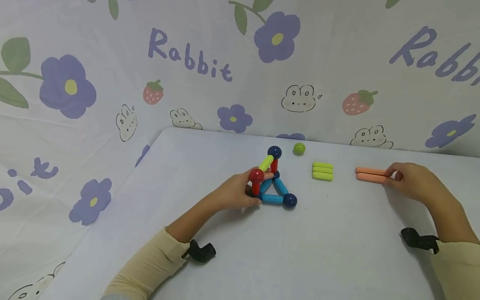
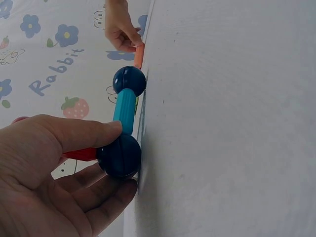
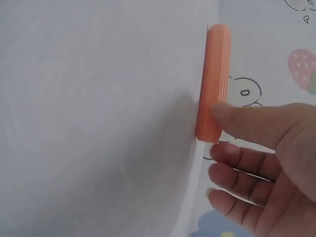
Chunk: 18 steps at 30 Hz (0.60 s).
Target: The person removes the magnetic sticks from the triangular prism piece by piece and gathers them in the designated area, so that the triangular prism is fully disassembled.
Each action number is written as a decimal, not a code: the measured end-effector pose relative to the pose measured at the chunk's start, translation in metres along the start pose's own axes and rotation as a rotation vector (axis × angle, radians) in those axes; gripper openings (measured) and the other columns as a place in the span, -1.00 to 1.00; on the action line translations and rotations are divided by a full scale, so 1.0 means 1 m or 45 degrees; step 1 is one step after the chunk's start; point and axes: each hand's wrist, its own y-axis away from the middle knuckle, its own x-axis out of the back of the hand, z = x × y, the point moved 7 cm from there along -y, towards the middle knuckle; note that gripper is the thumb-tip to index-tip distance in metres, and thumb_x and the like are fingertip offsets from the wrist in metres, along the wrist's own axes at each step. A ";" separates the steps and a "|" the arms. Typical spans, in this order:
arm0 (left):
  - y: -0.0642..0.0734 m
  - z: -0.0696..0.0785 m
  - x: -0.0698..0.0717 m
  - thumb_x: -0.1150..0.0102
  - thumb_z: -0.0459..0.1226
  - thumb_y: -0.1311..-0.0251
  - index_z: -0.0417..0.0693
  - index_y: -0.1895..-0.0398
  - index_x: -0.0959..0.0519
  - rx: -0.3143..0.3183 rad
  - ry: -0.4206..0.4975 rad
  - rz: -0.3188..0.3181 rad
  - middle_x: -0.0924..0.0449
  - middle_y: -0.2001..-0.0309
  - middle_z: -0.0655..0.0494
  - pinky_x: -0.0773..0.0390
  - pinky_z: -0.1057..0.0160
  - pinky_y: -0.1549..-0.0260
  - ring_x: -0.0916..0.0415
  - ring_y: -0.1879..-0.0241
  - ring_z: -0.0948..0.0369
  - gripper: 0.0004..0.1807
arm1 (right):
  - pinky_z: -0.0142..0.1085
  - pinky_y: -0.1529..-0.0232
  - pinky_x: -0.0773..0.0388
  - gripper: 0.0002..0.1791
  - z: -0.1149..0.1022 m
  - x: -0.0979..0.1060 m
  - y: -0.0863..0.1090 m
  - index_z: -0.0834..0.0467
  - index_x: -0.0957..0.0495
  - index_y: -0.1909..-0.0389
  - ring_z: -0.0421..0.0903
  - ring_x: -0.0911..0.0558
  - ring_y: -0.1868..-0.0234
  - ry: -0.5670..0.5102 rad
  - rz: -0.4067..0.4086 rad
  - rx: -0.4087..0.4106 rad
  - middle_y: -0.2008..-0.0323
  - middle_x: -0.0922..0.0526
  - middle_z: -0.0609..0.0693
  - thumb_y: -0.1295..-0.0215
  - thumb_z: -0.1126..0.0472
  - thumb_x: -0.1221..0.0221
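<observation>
My left hand point(image 1: 240, 191) grips a ball-and-stick toy frame at its left corner, thumb and fingers around a dark blue ball point(image 2: 119, 157). The frame has a triangle of light blue sticks point(image 1: 272, 198) at its base, with dark blue balls at the corners. Two red sticks point(image 1: 256, 187) stand upright from it, topped by a red ball point(image 1: 256, 175) and a dark blue ball point(image 1: 274, 152), and a yellow-green stick point(image 1: 266, 163) bridges these. At the right, my right hand point(image 1: 410, 180) pinches the right end of two orange sticks point(image 1: 370, 178) lying side by side on the table.
Three yellow-green sticks point(image 1: 322, 171) lie in a row between the frame and the orange sticks. Behind the frame, a green ball point(image 1: 299, 148) sits near the back edge of the white table point(image 1: 300, 258). A patterned cloth point(image 1: 210, 37) hangs behind the table.
</observation>
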 end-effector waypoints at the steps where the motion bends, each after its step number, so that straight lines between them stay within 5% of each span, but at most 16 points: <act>1: 0.000 0.000 0.000 -0.51 -0.27 -0.08 -0.03 -0.49 -0.22 -0.002 -0.009 0.001 -0.60 0.01 0.00 -0.64 0.17 0.12 -0.58 0.12 0.12 -0.08 | -0.15 0.48 -0.45 -0.71 0.000 0.000 0.000 0.42 -0.51 0.04 0.08 -0.46 0.39 -0.002 0.004 0.002 0.39 -0.50 0.19 -0.28 0.34 -0.23; 18: -0.001 0.000 0.000 -0.51 -0.27 -0.08 -0.09 -0.50 -0.20 0.005 -0.017 -0.008 -0.60 -0.02 -0.02 -0.64 0.18 0.11 -0.59 0.09 0.11 -0.07 | -0.05 0.43 -0.51 -0.67 0.004 -0.001 0.000 0.41 -0.50 0.06 0.20 -0.50 0.31 -0.025 0.062 -0.095 0.30 -0.54 0.31 -0.29 0.27 -0.27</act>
